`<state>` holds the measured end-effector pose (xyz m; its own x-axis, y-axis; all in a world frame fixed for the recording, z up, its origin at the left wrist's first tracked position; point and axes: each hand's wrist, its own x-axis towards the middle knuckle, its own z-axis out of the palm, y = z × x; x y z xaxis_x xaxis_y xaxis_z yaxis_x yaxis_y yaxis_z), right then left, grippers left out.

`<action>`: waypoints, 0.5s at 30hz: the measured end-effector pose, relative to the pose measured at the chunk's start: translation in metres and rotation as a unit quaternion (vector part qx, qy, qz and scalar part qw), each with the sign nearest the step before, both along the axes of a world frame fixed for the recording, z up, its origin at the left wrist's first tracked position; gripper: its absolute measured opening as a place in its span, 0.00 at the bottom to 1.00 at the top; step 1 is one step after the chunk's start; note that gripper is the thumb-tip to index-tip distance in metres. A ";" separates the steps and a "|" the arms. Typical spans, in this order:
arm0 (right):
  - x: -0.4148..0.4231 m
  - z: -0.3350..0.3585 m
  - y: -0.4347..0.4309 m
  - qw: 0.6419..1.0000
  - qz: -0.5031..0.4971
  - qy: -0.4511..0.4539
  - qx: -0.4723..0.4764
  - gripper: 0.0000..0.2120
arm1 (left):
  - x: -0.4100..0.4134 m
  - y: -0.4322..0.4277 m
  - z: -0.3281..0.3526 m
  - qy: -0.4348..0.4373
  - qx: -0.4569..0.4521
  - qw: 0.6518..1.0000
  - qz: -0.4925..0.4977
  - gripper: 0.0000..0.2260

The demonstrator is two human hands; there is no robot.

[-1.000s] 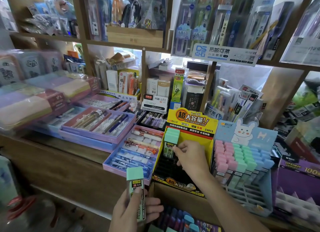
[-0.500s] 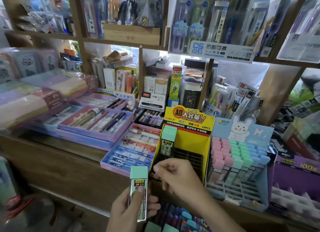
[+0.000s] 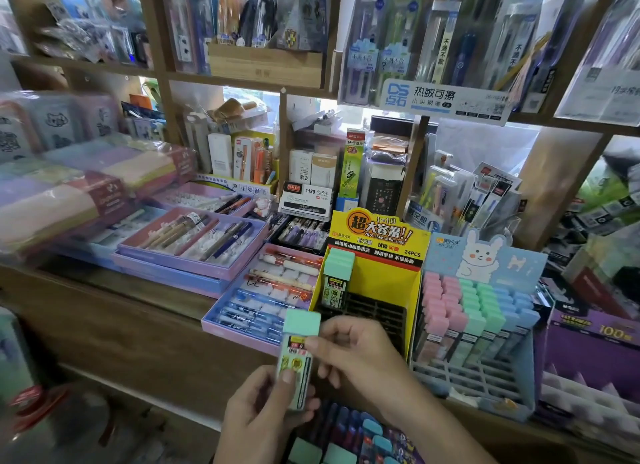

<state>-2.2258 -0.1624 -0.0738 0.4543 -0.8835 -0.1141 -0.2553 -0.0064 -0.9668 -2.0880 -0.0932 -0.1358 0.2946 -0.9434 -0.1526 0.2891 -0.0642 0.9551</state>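
So, head cam: left hand [image 3: 256,415] at 6 o'clock grips a mint-capped lead case [image 3: 297,352], thumb flat on its label. Right hand [image 3: 360,356] pinches the case's edge just under the cap. The yellow display box [image 3: 375,255] sits at 1 o'clock from the hands, with a matching case [image 3: 337,280] upright in its far-left slot. I'd get a firm pinch before the left lets go, then slot it upright alongside.

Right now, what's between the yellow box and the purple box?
The blue bunny display rack holding pink, green and blue-capped cases, seen in the head view.
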 end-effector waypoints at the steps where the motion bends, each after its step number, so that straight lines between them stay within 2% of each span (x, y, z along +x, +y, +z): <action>1: -0.004 -0.004 -0.005 0.999 -0.027 -0.018 -0.014 0.06 | 0.013 0.004 -0.007 0.009 0.010 1.000 0.017 0.07; 5: -0.017 -0.003 -0.030 0.990 -0.097 -0.073 -0.078 0.02 | 0.007 -0.001 -0.012 -0.067 -0.011 0.997 0.041 0.04; 10: -0.019 0.006 -0.050 0.969 -0.172 -0.090 -0.153 0.02 | 0.011 -0.004 -0.020 -0.051 -0.019 0.997 0.058 0.05; 15: -0.016 0.000 -0.064 0.961 -0.183 -0.056 -0.202 0.08 | 0.013 -0.005 -0.023 -0.038 -0.013 0.998 0.045 0.05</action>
<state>-2.2417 -0.2260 -0.0741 0.0941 -0.9485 0.3025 -0.2061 -0.3159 -0.9262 -2.0752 -0.0981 -0.1589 0.3873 -0.9161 -0.1034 0.2196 -0.0172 0.9754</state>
